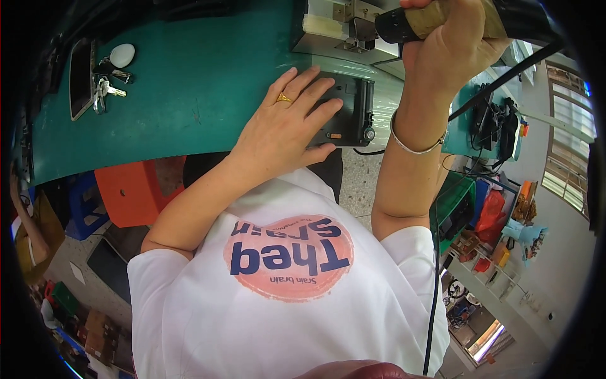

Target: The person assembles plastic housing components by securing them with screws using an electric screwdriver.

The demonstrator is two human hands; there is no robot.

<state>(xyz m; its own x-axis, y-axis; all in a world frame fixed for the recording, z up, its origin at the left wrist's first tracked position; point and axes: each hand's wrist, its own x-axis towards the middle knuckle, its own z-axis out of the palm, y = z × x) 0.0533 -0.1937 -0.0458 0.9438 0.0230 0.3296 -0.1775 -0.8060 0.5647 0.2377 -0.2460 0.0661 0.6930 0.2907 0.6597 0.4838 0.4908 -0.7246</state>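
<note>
My left hand (287, 117) lies with fingers spread over a flat black plastic housing (352, 104) at the near edge of the green table. It wears a gold ring and hides the housing's left part. A small copper-coloured part shows near the housing's lower edge. Up and to the right, my right hand (451, 41) is closed around a corded electric screwdriver (426, 22), black with a tan wrapped grip. The screwdriver's black nose points left, close to a metal screw feeder (331, 28); I cannot tell whether its tip touches.
On the green table (189, 82) at left lie a phone (81, 79), keys (104, 88) and a white oval object (122, 55). A black cable (505, 82) runs by my right arm. An orange stool (136, 192) stands below the table edge. Another person's arm (28, 221) shows far left.
</note>
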